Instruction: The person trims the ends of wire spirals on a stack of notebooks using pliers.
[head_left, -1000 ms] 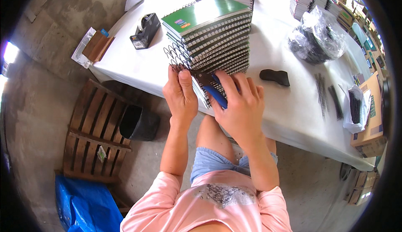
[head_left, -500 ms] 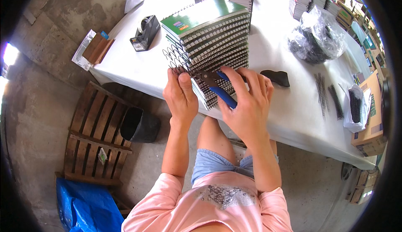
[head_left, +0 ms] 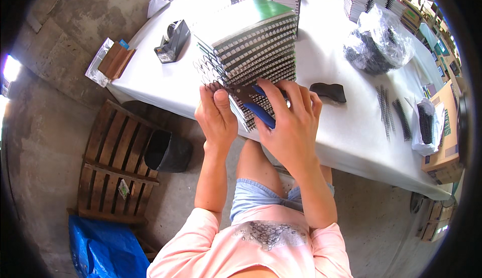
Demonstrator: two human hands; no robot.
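A tall stack of spiral-bound notebooks (head_left: 258, 44), the top one with a green cover, stands at the table's near edge. Loose black spiral coil ends (head_left: 207, 67) stick out from its left side. My left hand (head_left: 217, 117), thumb against fingers, pinches a coil end at the stack's lower left corner. In my right hand (head_left: 290, 122) are pliers (head_left: 246, 95) with blue handles, their dark jaws pointing left to the coil beside my left fingertips. The exact bite of the jaws is hidden. A black curved object (head_left: 329, 92) lies right of my right hand.
A black tape dispenser (head_left: 173, 42) sits left on the white-covered table (head_left: 321, 42). To the right are a plastic bag of black coils (head_left: 379, 47), loose coils (head_left: 385, 112) and a cardboard box (head_left: 442, 145). Below left stand a dark bin (head_left: 170, 152) and a wooden pallet (head_left: 113, 162).
My right hand has shifted slightly left with the pliers, bringing them closer to my left fingers. My left hand stays nearly in place at the coil.
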